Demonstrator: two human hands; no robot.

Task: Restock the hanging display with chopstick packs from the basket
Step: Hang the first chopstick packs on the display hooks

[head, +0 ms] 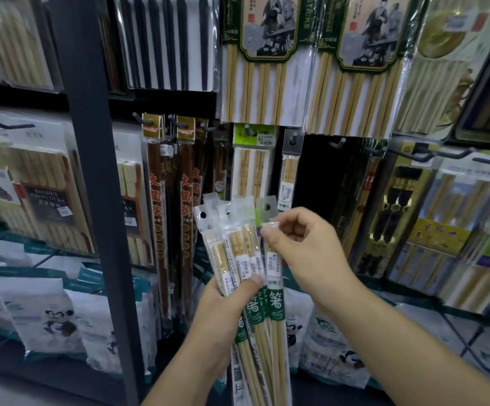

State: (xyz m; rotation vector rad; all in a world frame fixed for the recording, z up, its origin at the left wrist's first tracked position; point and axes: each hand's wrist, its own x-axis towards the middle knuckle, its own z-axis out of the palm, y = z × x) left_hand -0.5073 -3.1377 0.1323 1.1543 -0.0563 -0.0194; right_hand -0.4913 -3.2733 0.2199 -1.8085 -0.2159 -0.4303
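Fingers [289, 222] of the right hand [305, 244] are curled, thumb and forefinger pinching the clear top flap of one chopstick pack [276, 303] at the right edge of a fanned handful. The left hand [223, 300] grips the bundle of chopstick packs [238, 253] around its middle, thumb pressed across the labels. The packs stand upright and splayed with their punched hang-holes uppermost. The bundle is held in front of the hanging display, below the pegs and clear of them; the basket is out of view. The step in hand looks to be singling out one pack for hanging. Just above and behind, a similar narrow pack [290, 168] hangs alone on a peg [295, 136], probably the row being filled, and a bare peg [337, 143] juts out near its right against a dark gap. The next move would call for drawing the pinched pack free without dragging its neighbours along, so the left thumb must ease a little. The pack must then be lifted and its small hole lined up with a peg tip before sliding it back. To the left hang a wider pack with a green header [252, 159] and long dark red chopstick packs [157, 186]. Large bamboo chopstick packs [255, 68] hang above, and panda-printed bags [59, 315] stand below.
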